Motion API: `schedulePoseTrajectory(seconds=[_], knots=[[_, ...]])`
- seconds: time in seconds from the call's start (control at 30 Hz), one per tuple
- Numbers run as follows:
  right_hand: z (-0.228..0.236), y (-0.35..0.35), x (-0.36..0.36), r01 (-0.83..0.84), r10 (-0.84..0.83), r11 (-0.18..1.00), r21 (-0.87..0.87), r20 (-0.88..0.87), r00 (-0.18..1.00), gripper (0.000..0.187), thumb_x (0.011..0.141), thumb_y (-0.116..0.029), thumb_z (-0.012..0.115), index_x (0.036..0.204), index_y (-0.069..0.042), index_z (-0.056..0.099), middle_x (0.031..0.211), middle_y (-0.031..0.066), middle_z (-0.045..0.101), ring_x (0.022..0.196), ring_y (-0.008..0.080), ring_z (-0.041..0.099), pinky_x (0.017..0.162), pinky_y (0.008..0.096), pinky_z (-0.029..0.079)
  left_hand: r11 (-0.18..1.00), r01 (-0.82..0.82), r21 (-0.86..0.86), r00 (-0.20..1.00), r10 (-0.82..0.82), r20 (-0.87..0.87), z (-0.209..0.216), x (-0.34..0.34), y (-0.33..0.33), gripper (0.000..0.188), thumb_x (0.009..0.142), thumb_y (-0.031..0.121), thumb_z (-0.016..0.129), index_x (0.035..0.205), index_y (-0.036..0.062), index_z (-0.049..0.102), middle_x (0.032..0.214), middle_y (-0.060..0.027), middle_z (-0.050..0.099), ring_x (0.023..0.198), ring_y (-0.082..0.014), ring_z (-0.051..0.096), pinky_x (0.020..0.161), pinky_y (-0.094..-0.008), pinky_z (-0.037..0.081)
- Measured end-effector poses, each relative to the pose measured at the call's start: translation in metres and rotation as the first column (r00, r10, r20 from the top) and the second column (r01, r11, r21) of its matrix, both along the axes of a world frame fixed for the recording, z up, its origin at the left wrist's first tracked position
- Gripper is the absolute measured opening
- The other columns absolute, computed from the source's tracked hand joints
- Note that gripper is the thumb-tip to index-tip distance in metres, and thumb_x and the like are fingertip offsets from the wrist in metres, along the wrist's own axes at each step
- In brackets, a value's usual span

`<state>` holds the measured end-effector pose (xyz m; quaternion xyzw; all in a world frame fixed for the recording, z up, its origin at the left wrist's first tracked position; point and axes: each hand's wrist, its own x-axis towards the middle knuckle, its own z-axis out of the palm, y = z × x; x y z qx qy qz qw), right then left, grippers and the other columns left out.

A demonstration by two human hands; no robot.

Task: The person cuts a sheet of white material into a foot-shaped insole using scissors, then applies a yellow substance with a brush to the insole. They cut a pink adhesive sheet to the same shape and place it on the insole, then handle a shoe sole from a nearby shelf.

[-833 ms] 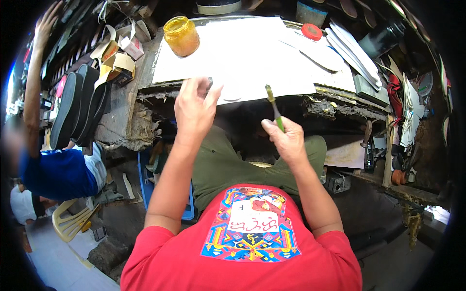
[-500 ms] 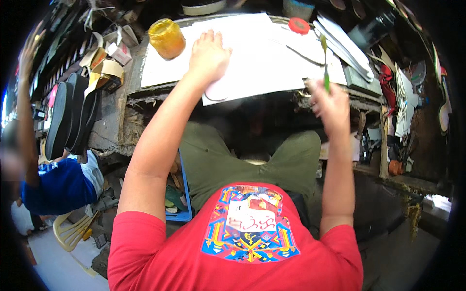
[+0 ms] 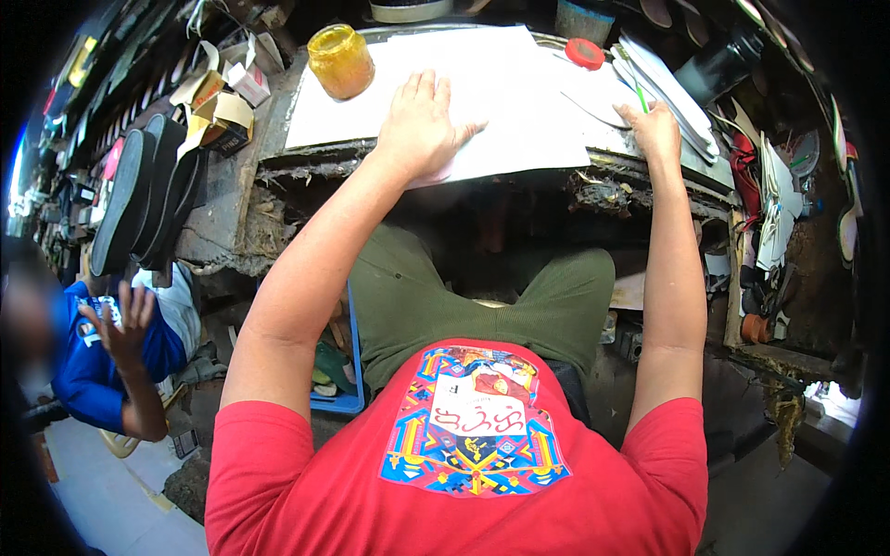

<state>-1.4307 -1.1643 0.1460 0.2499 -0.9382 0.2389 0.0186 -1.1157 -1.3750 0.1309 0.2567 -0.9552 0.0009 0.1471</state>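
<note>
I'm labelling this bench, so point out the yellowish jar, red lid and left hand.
Yellowish jar [image 3: 342, 70]: head view, on its side wall.
Red lid [image 3: 585, 53]: head view, on its top.
Left hand [image 3: 419, 128]: head view, on its back.

At the upper centre, open room is left over the white sheet [image 3: 524, 107], between the left hand [image 3: 422, 125], laid flat with spread fingers, and the right hand [image 3: 654, 134], by which a green-handled tool [image 3: 641, 96] is held. At upper left, passage is blocked by the jar [image 3: 340, 63]; at upper right, it is narrowed by the red lid [image 3: 584, 54], stacked white pieces [image 3: 675, 104] and dark bottle [image 3: 721, 69].
</note>
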Motion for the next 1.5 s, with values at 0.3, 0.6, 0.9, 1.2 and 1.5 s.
schedulePoseTrajectory(seconds=[0.3,0.6,0.9,1.2,1.5], knots=[[0.032,0.066,0.074,0.313,0.564,0.381,-0.87,0.487,0.666,0.016,0.099,-0.011,0.067,0.093,-0.013,0.052,0.064,-0.0081,0.041,0.045,0.0031,0.033,0.04,0.0221,0.025,0.35,0.437,0.829,0.835,0.186,-0.519,0.058,0.036,0.105,0.058,0.094,0.028,0.076,0.135,-0.0084,0.057,0.122,-0.0193,0.069,0.106,-0.0266,0.069,0.096,-0.0413,0.055],[0.085,-0.007,0.193,-0.27,0.613,0.774,-0.573,0.57,0.547,0.03,0.098,-0.03,0.065,0.104,-0.001,0.062,0.069,-0.0009,0.051,0.055,0.0101,0.045,0.051,0.0267,0.035,0.062,0.635,0.77,0.527,0.694,-0.49,0.046,0.107,0.104,0.03,0.093,0.003,0.072,0.121,-0.0043,0.062,0.114,-0.0111,0.071,0.104,-0.0204,0.069,0.094,-0.035,0.056],[0.177,-0.191,0.194,-0.825,0.809,0.525,0.212,-0.426,0.405,0.025,0.089,-0.018,0.06,0.104,-0.009,0.078,0.102,0.0179,0.075,0.098,0.0362,0.071,0.088,0.0452,0.056,0.06,0.36,0.931,0.615,0.736,-0.285,0.016,0.207,0.11,0.028,0.097,0.011,0.067,0.123,-0.0001,0.062,0.108,-0.0073,0.071,0.095,-0.012,0.068,0.087,-0.0285,0.055],[0.187,-0.295,0.276,-0.564,0.933,0.35,0.748,-0.225,0.282,0.024,0.084,-0.017,0.064,0.099,-0.009,0.081,0.1,0.0122,0.078,0.094,0.0311,0.075,0.077,0.0437,0.06,-0.033,0.389,0.921,0.693,0.668,-0.269,-0.009,0.241,0.122,0.036,0.096,0.009,0.064,0.131,-0.0013,0.06,0.11,-0.0072,0.071,0.096,-0.0117,0.067,0.088,-0.0295,0.054],[0.261,-0.264,0.243,-0.662,0.969,0.212,0.719,-0.068,0.237,0.019,0.075,-0.013,0.067,0.089,-0.012,0.08,0.082,0.0136,0.074,0.073,0.0323,0.07,0.064,0.0439,0.053,-0.173,0.518,0.838,0.608,0.763,-0.219,-0.013,0.238,0.112,0.034,0.096,0.011,0.06,0.128,0.0011,0.056,0.111,-0.0077,0.069,0.094,-0.0133,0.068,0.085,-0.03,0.056]])
